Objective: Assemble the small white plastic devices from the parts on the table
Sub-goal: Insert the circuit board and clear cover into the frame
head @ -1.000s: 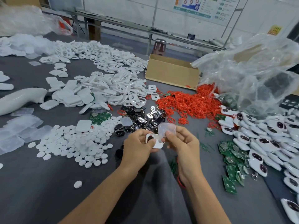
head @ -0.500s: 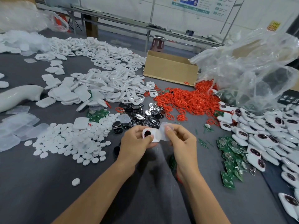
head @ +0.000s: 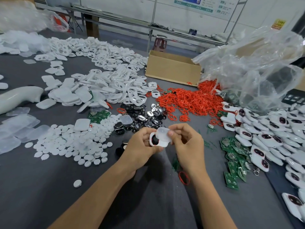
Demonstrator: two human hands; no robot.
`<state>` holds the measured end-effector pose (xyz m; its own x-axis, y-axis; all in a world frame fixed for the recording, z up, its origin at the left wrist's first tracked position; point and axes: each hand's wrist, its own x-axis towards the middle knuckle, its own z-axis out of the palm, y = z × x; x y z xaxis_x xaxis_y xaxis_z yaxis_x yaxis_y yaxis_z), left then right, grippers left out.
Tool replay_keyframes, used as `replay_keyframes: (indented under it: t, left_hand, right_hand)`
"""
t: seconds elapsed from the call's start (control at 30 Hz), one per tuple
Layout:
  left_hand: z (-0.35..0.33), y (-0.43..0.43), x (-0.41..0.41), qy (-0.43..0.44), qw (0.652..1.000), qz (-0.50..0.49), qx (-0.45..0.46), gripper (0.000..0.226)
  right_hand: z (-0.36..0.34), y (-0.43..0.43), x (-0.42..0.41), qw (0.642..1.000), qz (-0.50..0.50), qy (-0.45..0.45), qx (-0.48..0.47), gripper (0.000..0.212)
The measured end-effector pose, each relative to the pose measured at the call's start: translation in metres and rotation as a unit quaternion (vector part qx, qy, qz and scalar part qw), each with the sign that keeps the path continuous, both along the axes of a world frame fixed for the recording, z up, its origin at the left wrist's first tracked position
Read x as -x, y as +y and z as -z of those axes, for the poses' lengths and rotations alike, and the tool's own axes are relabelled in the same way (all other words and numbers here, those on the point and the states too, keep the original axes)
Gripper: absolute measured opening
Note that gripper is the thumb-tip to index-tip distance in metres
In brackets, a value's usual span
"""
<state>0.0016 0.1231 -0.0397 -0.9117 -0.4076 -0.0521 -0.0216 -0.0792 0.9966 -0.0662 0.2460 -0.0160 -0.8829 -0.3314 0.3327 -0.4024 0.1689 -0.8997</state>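
1. The matte dark-grey table (head: 41, 187) carries a heap of glossy white plastic frames (head: 115, 86) at eleven o'clock and thin red rubber rings (head: 189, 101) at one.
2. The left hand (head: 142, 146) pinches the small white oval-holed plastic shell (head: 162, 144) at centre, above the table.
3. The right hand (head: 188, 144) pinches a frosted, rounded clear cover (head: 162, 133) over the shell. Tilted like this, it may seat crooked or slip.

Dark grey worktop (head: 33, 195) fills the near and middle view, matte surface. Grey floor (head: 122, 38) beyond it. A long metal rack (head: 115, 19) runs across the back on thin legs, with small clutter on top, too small to tell. A brown wooden post (head: 92, 25) stands at its left. A reddish stool (head: 160, 43) is on the floor. White wall (head: 125, 7) behind, printed poster (head: 194, 4) up top, yellow sign (head: 278, 24) at right. Even indoor light, soft shadows.
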Motion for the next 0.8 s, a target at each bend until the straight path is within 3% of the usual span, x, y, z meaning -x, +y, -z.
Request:
replay_keyframes:
  t: [0.53, 0.8]
  left_hand:
    - [-0.002, 0.003, 0.000, 0.034, 0.999, -0.008, -0.009, 0.045]
    - [-0.001, 0.001, 0.000, 0.049, 0.994, -0.017, -0.093, 0.042]
  right_hand:
    - [0.009, -0.003, -0.002, 0.992, 0.032, 0.092, -0.077, 0.018]
    - [0.012, -0.005, -0.004, 0.976, 0.041, 0.171, -0.125, 0.017]
